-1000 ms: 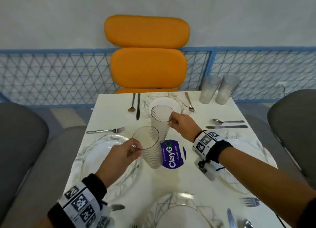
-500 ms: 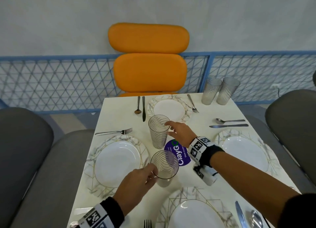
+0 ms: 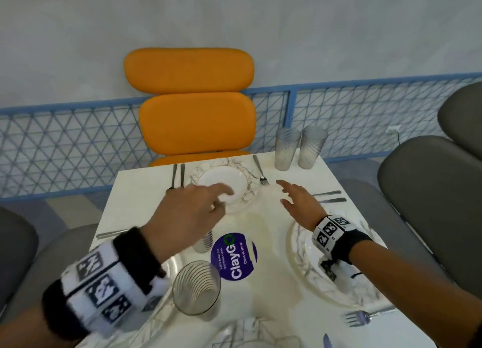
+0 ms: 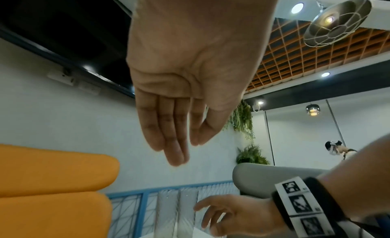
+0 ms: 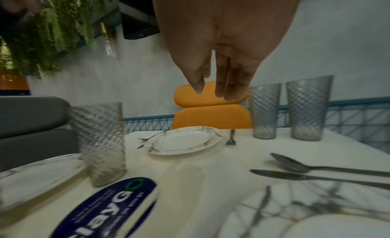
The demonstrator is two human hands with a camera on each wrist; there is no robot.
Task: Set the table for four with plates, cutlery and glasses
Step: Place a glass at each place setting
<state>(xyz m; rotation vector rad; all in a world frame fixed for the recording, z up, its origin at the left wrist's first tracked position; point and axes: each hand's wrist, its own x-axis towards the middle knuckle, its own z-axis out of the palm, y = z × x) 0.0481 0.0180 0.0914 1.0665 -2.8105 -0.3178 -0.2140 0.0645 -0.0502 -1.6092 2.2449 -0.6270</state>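
Both hands hover empty over the white table (image 3: 271, 290). My left hand (image 3: 216, 199) stretches with straight fingers (image 4: 168, 138) above the far plate (image 3: 234, 191). Right hand (image 3: 288, 193) is open, its fingers (image 5: 221, 84) pointing at two ribbed glasses (image 3: 287, 149) (image 3: 311, 149) in the far right corner. One glass (image 3: 197, 287) stands near me by the purple sticker (image 3: 234, 256). Another glass (image 5: 99, 141) stands by the left plate, mostly hidden under my left wrist in the head view. Spoon and knife (image 3: 330, 196) lie beyond the right plate (image 3: 307, 266).
Cutlery flanks the far plate: spoon and knife (image 3: 177, 175) on its left, a fork (image 3: 260, 171) on its right. A fork (image 3: 367, 316) lies near the front right. An orange chair (image 3: 195, 118) stands behind the table, grey chairs (image 3: 430, 204) at the sides, a blue mesh fence (image 3: 365, 118) beyond.
Both hands have let go of the two glasses, which now stand on the table. Both hands moved forward towards the far side, fingers spread open.
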